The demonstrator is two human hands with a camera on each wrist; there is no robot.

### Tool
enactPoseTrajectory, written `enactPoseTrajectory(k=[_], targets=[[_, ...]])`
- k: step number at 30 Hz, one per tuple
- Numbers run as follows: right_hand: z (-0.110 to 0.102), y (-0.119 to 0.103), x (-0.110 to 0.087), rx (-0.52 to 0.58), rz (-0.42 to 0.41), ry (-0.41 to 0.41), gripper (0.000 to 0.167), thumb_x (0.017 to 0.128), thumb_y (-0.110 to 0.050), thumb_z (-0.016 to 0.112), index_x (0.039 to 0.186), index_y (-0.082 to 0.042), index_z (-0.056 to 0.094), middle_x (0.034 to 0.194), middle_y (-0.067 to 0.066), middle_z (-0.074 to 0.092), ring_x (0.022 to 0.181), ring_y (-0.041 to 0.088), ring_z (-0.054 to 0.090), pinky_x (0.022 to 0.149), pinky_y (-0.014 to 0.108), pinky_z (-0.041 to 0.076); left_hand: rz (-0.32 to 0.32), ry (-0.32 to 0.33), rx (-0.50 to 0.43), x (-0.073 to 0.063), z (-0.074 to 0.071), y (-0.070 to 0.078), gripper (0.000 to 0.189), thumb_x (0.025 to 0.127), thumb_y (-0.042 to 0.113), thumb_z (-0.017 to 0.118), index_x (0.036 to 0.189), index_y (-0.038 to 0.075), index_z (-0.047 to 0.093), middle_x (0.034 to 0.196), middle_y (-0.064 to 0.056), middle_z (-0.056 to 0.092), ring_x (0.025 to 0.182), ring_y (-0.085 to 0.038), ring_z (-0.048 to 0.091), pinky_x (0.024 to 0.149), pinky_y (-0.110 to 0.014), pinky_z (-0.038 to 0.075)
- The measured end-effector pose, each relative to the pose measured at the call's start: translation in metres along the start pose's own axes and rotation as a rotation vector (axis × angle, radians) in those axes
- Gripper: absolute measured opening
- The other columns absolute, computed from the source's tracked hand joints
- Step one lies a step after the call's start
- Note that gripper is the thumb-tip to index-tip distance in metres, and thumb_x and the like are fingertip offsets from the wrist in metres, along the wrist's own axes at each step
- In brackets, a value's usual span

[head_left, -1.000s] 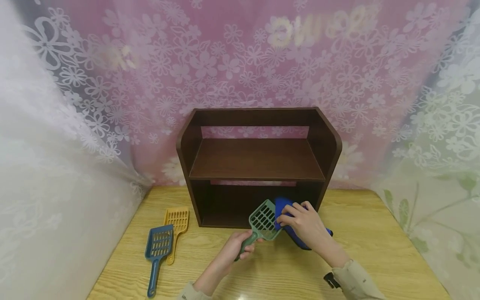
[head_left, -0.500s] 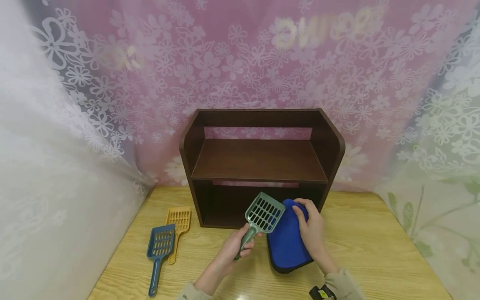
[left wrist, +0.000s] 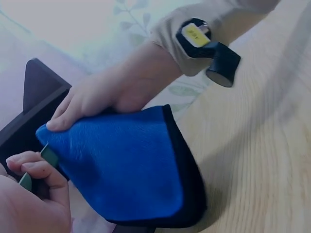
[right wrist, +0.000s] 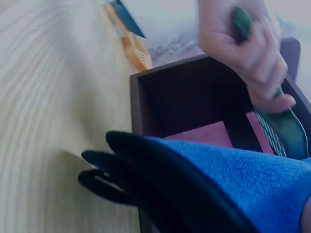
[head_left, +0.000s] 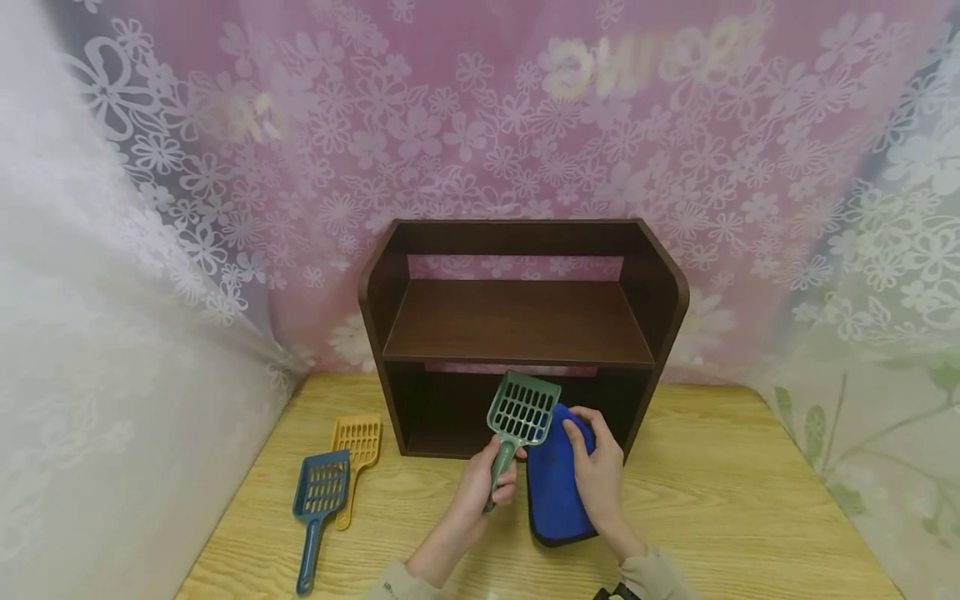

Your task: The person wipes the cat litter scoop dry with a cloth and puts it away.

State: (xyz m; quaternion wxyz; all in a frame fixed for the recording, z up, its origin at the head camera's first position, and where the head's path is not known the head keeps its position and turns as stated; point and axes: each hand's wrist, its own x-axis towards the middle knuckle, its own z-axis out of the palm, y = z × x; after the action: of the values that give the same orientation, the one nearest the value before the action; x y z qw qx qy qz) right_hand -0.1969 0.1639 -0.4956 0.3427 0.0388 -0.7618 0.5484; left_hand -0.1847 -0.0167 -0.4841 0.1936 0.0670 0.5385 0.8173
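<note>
My left hand point(head_left: 480, 486) grips the handle of a green slotted litter scoop point(head_left: 523, 408), its head raised in front of the shelf's lower opening. In my right hand point(head_left: 602, 475) is a folded blue cloth point(head_left: 553, 492) with black edging, pinched near its top beside the scoop's head. From the left wrist view the cloth point(left wrist: 126, 165) hangs broad and flat under the right hand's fingers point(left wrist: 65, 114). Its dark folded layers point(right wrist: 141, 170) fan out in the right wrist view, where the left hand point(right wrist: 252, 58) is curled round the scoop's handle.
A dark brown two-tier shelf point(head_left: 517, 321) stands at the back of the wooden table point(head_left: 697, 500). To the left lie a blue slotted scoop point(head_left: 322, 492) and a yellow one point(head_left: 360, 437), the blue overlapping the yellow. Floral curtains point(head_left: 480, 108) surround the table.
The right hand has swung the cloth from behind the scoop's right edge to hang broad side up, then moved slightly left. The scoop has turned more upright in the left hand.
</note>
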Motion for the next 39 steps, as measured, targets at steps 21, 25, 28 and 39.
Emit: enactPoseTrajectory(k=[21,25,28,39], targets=[[0.015,-0.005,-0.024,0.008,-0.126,-0.015,0.016,0.098,-0.001,0.064,0.115,-0.003,0.065,0.109,0.007,0.068,0.096,0.014,0.067,0.084,0.010,0.048,0.024,0.070,-0.061,0.003,0.008,0.001,0.047,0.113,0.036,0.022,0.101,0.007,0.058,0.061,0.009,0.036,0.044,-0.001,0.030,0.049,-0.018,0.026],[0.017,-0.001,-0.020,0.025,-0.095,0.018,0.019,0.098,0.002,0.062,0.117,-0.002,0.064,0.110,0.010,0.068,0.098,0.004,0.063,0.083,0.009,0.047,0.022,0.052,-0.076,0.002,0.008,-0.002,0.046,0.113,0.035,0.022,0.098,0.008,0.057,0.060,0.009,0.036,0.042,0.000,0.030,0.047,-0.017,0.024],[0.018,0.001,-0.014,0.021,-0.089,0.060,0.020,0.097,0.006,0.062,0.116,0.001,0.064,0.108,0.013,0.069,0.096,-0.001,0.060,0.081,0.007,0.045,0.011,0.030,-0.075,0.002,0.007,-0.004,0.046,0.113,0.034,0.022,0.097,0.009,0.056,0.059,0.009,0.035,0.040,0.001,0.029,0.045,-0.017,0.023],[0.003,-0.037,0.008,0.013,-0.056,0.117,0.017,0.098,0.009,0.058,0.114,0.013,0.061,0.107,0.027,0.066,0.094,-0.001,0.058,0.081,0.006,0.044,-0.028,-0.039,-0.041,-0.004,0.003,-0.008,0.046,0.112,0.036,0.024,0.097,0.008,0.057,0.059,0.009,0.033,0.041,0.002,0.028,0.044,-0.015,0.024]])
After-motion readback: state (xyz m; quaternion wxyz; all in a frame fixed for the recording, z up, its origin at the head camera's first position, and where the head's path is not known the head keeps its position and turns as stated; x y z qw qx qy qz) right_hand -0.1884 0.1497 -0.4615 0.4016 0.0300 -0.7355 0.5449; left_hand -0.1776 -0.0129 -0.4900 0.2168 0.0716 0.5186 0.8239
